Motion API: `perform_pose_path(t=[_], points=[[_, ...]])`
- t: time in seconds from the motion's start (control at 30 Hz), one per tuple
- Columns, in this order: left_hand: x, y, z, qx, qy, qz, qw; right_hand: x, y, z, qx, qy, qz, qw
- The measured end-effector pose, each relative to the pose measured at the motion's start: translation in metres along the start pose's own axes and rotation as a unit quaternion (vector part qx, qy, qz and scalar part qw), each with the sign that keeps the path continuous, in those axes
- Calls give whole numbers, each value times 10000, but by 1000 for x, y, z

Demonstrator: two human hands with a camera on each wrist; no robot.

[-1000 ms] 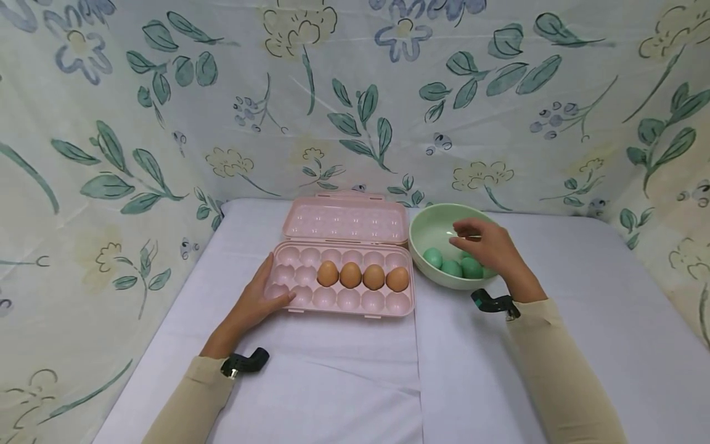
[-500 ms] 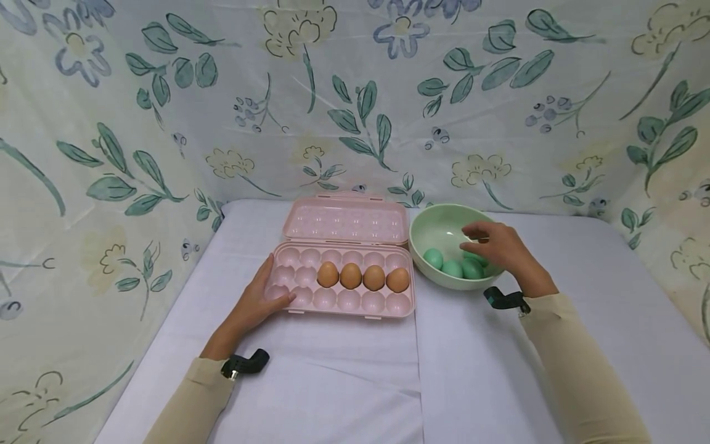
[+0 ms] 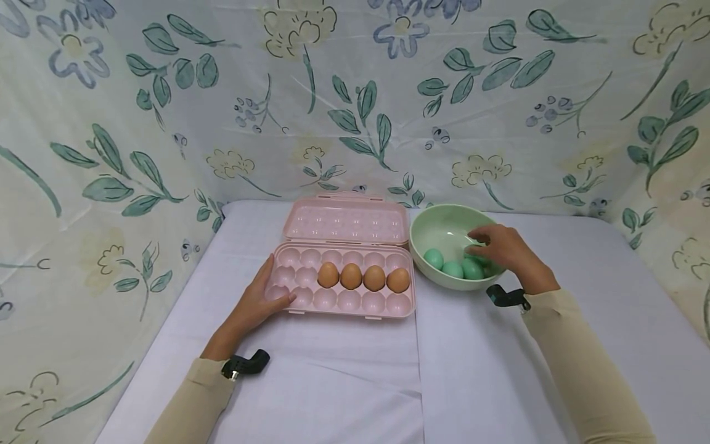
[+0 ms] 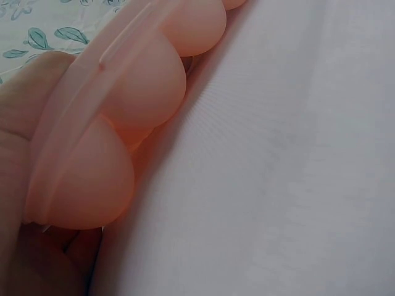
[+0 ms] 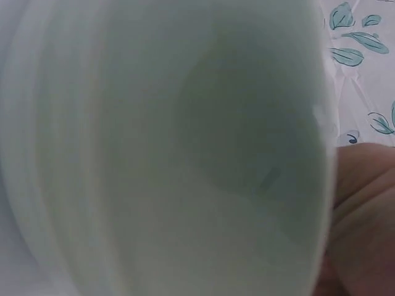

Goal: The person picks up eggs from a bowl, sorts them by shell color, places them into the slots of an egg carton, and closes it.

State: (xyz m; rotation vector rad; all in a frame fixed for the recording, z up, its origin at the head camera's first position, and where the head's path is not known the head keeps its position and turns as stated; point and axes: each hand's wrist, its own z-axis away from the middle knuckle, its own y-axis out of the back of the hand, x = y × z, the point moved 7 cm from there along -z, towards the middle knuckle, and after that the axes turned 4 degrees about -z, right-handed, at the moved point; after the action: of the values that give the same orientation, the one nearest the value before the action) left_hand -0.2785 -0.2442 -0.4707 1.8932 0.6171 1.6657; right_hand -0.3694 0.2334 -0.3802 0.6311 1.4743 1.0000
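Note:
A pink plastic egg carton lies with its lid folded back, and several brown eggs stand in its middle row. My left hand grips the carton's left end, thumb on the front rim; the left wrist view shows the carton's rounded cups from outside. To the right, a pale green bowl holds several green eggs. My right hand reaches over the bowl's right rim, thumb and fingers apart above the eggs. The bowl's wall hides the fingertips in the right wrist view.
The carton's lid lies behind its tray, close to the bowl's left side. White cloth covers the table, with a seam running forward below the carton. A floral curtain hangs directly behind the carton and bowl.
My right hand has shifted slightly right and lower over the bowl, toward the green eggs at its right side. My left hand, the carton and the brown eggs have stayed put.

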Motion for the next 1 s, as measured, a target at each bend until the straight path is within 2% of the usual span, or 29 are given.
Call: perform_pose_path(t=[0.3,0.53,0.73,1.0], points=[[0,1,0,-7,-16,40,10000,2,-4,-5,-171,-13,364,9992],[3,2,0,-3,-93,111,9999,3,-9,-6,-240,-308,380,9985],[5,3,1,-20,-81,113,9999,1,-10,-6,-120,-382,441,9982],[6,4,1,-27,-82,134,9999,-2,-9,-6,12,-228,445,9987]])
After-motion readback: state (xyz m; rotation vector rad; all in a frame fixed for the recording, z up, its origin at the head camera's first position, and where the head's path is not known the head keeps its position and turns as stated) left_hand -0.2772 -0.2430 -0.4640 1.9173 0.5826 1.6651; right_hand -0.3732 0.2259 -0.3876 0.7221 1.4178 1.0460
